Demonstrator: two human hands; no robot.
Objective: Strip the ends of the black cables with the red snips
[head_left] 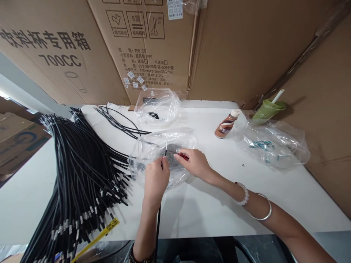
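Observation:
My left hand [157, 177] is closed around a black cable [158, 226], whose stripped-looking tip points up past the thumb. The rest of that cable hangs down beside my left wrist and over the table's front edge. In my right hand [196, 163] is a small red-handled tool [183, 156]; its thin metal end reaches left to the cable tip. Whether the two touch, I cannot tell. Both hands are over an open clear plastic bag [139, 146] of small grey pieces, too fine to make out. Left of the hands lies a large bundle of black cables [76, 164].
A yellow tag [111, 225] sticks out of the bundle. Behind are another clear bag [167, 104] with black parts and loose cables [117, 118]. To the right stand a brown bottle [226, 126], a green cup [267, 111] and a bag of teal pieces [290, 148]. Cardboard boxes [233, 54] wall the back.

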